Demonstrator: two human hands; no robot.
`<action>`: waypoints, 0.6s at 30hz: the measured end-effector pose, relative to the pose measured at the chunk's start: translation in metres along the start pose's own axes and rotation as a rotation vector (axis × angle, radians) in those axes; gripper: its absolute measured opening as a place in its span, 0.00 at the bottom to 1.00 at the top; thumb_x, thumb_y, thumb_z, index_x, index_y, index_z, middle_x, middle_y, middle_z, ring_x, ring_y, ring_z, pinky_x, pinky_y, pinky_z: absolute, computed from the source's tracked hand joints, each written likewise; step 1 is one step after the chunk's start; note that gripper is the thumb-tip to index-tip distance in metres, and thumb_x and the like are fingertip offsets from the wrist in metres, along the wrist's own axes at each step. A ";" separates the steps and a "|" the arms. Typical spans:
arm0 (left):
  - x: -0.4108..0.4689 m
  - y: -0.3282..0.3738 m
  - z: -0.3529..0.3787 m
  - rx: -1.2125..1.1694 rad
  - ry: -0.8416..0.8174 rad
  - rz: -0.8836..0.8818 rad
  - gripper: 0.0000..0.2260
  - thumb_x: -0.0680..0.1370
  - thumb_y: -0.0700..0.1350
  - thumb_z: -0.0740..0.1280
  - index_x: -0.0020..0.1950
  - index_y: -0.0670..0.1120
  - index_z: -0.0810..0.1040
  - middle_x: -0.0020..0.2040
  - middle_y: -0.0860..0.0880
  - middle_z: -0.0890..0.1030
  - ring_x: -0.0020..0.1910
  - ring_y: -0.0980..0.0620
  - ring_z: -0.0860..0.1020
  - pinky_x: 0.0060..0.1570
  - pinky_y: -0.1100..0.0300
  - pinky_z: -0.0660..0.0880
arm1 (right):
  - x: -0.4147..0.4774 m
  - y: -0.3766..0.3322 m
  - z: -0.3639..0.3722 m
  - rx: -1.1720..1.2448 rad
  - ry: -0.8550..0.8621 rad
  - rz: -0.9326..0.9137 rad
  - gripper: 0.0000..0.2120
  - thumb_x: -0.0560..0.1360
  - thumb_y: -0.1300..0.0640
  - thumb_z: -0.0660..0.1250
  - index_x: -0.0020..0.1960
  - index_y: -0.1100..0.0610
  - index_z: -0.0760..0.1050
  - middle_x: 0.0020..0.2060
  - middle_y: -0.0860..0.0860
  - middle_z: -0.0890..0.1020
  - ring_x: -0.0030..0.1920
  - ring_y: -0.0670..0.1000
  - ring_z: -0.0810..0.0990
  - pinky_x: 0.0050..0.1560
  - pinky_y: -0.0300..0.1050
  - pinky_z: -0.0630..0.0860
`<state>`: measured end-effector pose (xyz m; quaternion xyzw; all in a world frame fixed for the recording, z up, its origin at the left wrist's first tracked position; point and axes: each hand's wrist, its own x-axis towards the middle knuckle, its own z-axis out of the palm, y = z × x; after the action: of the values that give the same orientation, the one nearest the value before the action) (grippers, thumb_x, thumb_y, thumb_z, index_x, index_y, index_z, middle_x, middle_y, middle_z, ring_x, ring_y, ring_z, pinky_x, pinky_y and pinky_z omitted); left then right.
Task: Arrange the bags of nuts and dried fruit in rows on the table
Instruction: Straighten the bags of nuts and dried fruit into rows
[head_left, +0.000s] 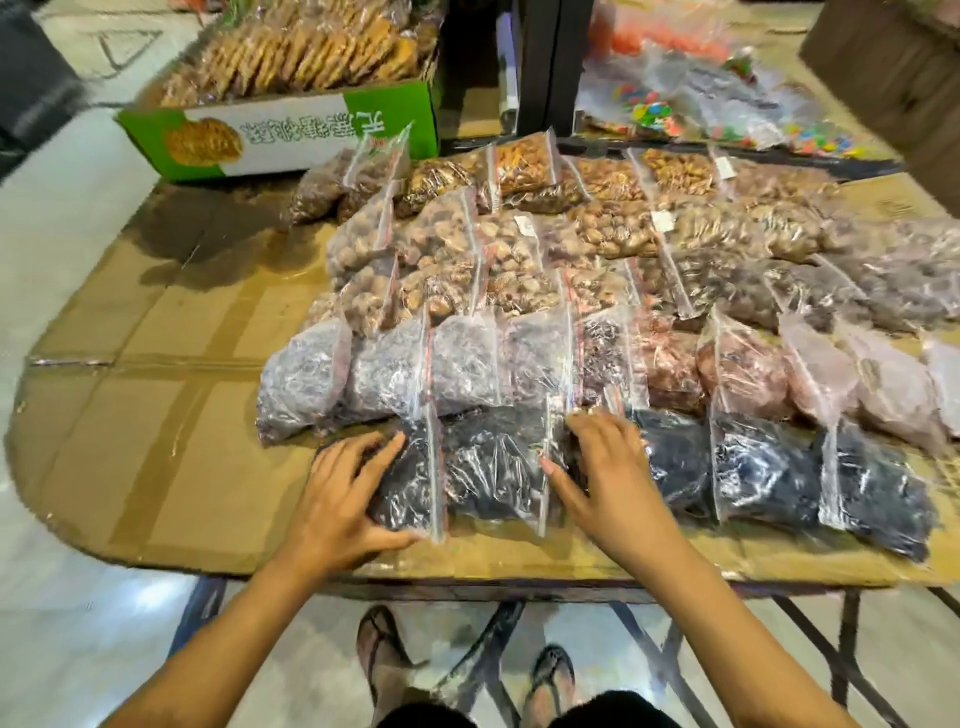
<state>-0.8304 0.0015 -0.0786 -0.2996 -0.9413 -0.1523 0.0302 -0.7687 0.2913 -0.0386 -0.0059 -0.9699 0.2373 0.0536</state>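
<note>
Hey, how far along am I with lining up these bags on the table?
Nearly done, it seems. The rows of bags further back already lie side by side on the table. In hand: the front row of dark bags, where your left hand presses the end bag and your right hand lies flat further along. Left: probably just squaring that end.

Five black-fruit bags (488, 467), two hands (340, 493), one box (291, 130)
</note>
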 end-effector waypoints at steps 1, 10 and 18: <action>0.001 0.001 -0.003 0.016 0.022 0.011 0.44 0.66 0.73 0.62 0.72 0.45 0.63 0.57 0.37 0.76 0.55 0.39 0.74 0.54 0.45 0.73 | 0.000 0.002 -0.003 0.006 -0.013 -0.019 0.27 0.77 0.44 0.61 0.69 0.60 0.66 0.65 0.55 0.72 0.67 0.53 0.59 0.69 0.51 0.62; 0.027 0.007 -0.006 0.033 -0.092 0.008 0.47 0.64 0.76 0.60 0.75 0.49 0.59 0.63 0.40 0.72 0.59 0.40 0.72 0.56 0.41 0.73 | -0.013 0.017 -0.021 -0.013 0.037 -0.009 0.30 0.76 0.38 0.53 0.67 0.59 0.68 0.62 0.54 0.73 0.65 0.51 0.62 0.65 0.45 0.63; 0.018 0.028 -0.006 -0.101 0.032 -0.074 0.41 0.71 0.74 0.49 0.73 0.46 0.63 0.66 0.39 0.69 0.64 0.40 0.66 0.60 0.38 0.66 | -0.019 0.029 -0.035 -0.097 0.040 0.070 0.24 0.77 0.45 0.62 0.67 0.59 0.69 0.61 0.53 0.74 0.65 0.52 0.63 0.67 0.53 0.66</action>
<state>-0.8297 0.0314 -0.0630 -0.2635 -0.9422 -0.2055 0.0245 -0.7469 0.3322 -0.0227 -0.0470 -0.9782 0.1917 0.0645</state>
